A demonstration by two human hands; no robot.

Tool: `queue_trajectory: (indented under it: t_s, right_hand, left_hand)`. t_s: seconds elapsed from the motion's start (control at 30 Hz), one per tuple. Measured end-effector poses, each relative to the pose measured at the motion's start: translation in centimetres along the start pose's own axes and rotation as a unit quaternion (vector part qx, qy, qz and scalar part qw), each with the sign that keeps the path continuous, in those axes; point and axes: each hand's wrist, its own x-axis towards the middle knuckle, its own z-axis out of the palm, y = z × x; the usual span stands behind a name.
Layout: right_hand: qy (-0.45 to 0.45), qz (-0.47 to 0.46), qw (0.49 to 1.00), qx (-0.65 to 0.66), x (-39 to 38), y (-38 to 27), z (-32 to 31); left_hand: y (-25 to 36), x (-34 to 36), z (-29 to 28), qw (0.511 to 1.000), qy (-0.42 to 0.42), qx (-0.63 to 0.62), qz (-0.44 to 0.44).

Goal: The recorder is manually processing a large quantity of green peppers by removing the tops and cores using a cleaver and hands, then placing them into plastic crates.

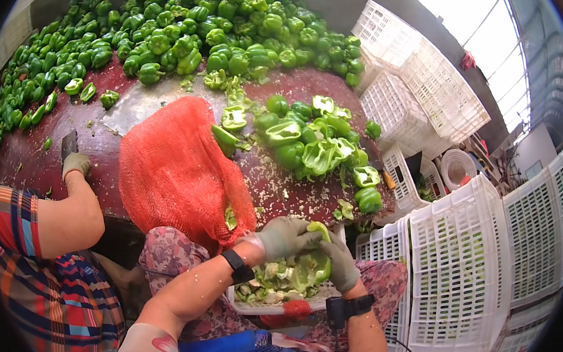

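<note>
Both of my hands wear greyish-green gloves and meet over a white basket (254, 308) at my lap. My left hand (285, 238) is closed, its fingertips at a cut green bell pepper (319, 228). From the other side my right hand (342, 261) grips the same pepper, fingers wrapped round its edge. Pale pepper cores and green scraps (273, 282) lie in the basket below. On the table just ahead sits a heap of halved and opened peppers (323, 146). A red mesh sack (176, 168) slumps beside my left forearm.
Whole green peppers (241, 20) are piled along the table's far side. At the left, a co-worker's gloved hand (77, 163) holds a broad blade (69, 144). White slatted crates (460, 263) stand close on my right, with more stacked (428, 81) beyond. Seeds litter the dark red tabletop (280, 196).
</note>
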Motion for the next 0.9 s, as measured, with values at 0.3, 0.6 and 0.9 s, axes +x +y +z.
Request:
queue_trajectory:
  t_s: [0.3,0.6,0.9]
  right_hand:
    - [0.073,0.133,0.901,0.407,-1.1,0.6,-1.5]
    - [0.079,0.107,0.96,0.247,-0.7,-2.0,0.6]
    - [0.046,-0.173,0.94,-0.289,-0.9,1.5,0.0]
  left_hand:
    - [1.0,-0.6,-2.1,0.94,-0.096,-0.279,-0.173]
    - [-0.1,-1.4,2.1,0.983,-0.075,0.168,-0.016]
    - [-2.2,-0.5,4.2,0.976,0.087,0.195,0.034]
